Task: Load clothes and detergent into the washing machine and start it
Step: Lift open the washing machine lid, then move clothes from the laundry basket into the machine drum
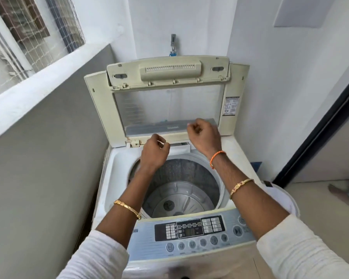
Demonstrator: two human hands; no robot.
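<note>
- Cream plastic washing machine [117,178] wedged in corner: grey wall [48,158] tight on left, white wall behind, more room on right toward dark door frame [318,125].
- Lid [165,101] folded up, leaning back, tap [173,44] above it.
- Steel drum [179,190] open, no clothes visible inside; rim fully exposed.
- Left hand [154,151] over back rim near detergent drawer [179,148], fingers curled; whether pinching anything, cannot tell.
- Right hand [204,135] raised at lid's lower edge, fingers curled, holding nothing visible.
- Control panel [195,232] at front edge, between forearms.
- White tub [288,200] just right of machine.
- No detergent seen.
</note>
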